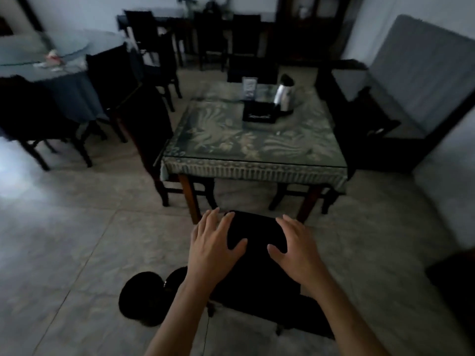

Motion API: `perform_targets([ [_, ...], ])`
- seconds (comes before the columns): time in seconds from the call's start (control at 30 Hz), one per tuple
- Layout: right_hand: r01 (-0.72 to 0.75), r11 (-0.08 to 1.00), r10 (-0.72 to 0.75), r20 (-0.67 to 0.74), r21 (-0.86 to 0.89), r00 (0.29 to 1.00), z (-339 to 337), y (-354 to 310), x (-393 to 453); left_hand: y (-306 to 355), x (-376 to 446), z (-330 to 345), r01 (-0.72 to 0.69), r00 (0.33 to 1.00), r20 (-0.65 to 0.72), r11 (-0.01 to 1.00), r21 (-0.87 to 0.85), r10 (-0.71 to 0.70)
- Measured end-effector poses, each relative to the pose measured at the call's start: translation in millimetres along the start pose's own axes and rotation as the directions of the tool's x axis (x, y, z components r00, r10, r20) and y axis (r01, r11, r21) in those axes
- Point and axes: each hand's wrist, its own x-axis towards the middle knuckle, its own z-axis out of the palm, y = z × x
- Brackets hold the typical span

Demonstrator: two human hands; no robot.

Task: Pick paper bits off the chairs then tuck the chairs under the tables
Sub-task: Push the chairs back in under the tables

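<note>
- Dim dining room with a pale, glossy tiled floor (77,227); dark wooden chairs stand around the desks.
- Landmark: the square wooden-legged desk with a patterned green cloth under a glass top (254,140).
- On its far side stand a shiny metal kettle (284,97) and a black rectangular box (259,113).
- Just in front of that desk stands the dark chair with a rounded, matte black back (257,237), not yet tucked in.
- The left hand (213,249) and the right hand (299,249) lie flat on the back's top, each grip spread, fingers not curled around anything.
- No paper bits can be made out; the seat is too dark to tell.
- Risks, as I judge them: open palms may slip off the smooth back; a skewed push could knock a chair leg against the reddish desk leg (191,199), jolting the glass and the kettle; legs may scrape the tile.
</note>
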Motion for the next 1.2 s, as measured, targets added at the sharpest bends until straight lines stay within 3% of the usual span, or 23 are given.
perform_targets([
  [0.23, -0.130, 0.991, 0.129, -0.129, -0.005, 0.983, -6, 9, -24, 20, 16, 12, -0.173, 0.983, 0.066, 0.985, 0.005, 0.172],
  [0.4, -0.167, 0.986, 0.166, -0.162, 0.013, 0.973, -3, 5, -33, 16, 8, 14, -0.187, 0.977, 0.101, 0.982, -0.024, 0.189],
  [0.5, -0.177, 0.970, 0.204, -0.162, 0.165, 0.965, 5, -3, -43, 8, -2, 16, -0.114, 0.980, 0.145, 0.983, -0.141, 0.135],
  [0.57, -0.214, 0.902, 0.282, -0.138, 0.375, 0.949, 16, -12, -56, 1, -15, 18, 0.009, 0.982, 0.182, 0.939, -0.344, 0.057],
  [0.63, -0.299, 0.767, 0.388, -0.038, 0.568, 0.921, 33, -22, -72, -6, -34, 22, 0.254, 0.955, 0.277, 0.764, -0.593, -0.103],
  [0.7, -0.375, 0.553, 0.476, 0.087, 0.744, 0.875, 52, -30, -88, -12, -54, 25, 0.498, 0.867, 0.401, 0.500, -0.709, -0.296],
  [0.77, -0.445, 0.266, 0.566, 0.235, 0.855, 0.790, 70, -36, -102, -18, -73, 30, 0.632, 0.743, 0.507, 0.211, -0.745, -0.436],
  [0.83, -0.517, -0.057, 0.599, 0.444, 0.854, 0.667, 88, -38, -114, -23, -90, 35, 0.680, 0.627, 0.581, 0.000, -0.734, -0.520],
  [0.9, -0.570, -0.267, 0.579, 0.602, 0.777, 0.549, 106, -36, -125, -27, -104, 40, 0.706, 0.510, 0.638, -0.143, -0.694, -0.577],
  [1.0, -0.551, -0.450, 0.570, 0.701, 0.703, 0.428, 126, -21, -133, -28, -110, 46, 0.704, 0.363, 0.711, -0.323, -0.633, -0.602],
  [1.07, -0.457, -0.532, 0.572, 0.700, 0.713, 0.427, 132, -12, -130, -28, -105, 50, 0.695, 0.307, 0.719, -0.370, -0.617, -0.623],
  [1.2, -0.159, -0.645, 0.596, 0.622, 0.748, 0.509, 133, -1, -115, -28, -99, 59, 0.688, 0.212, 0.749, -0.449, -0.570, -0.627],
])
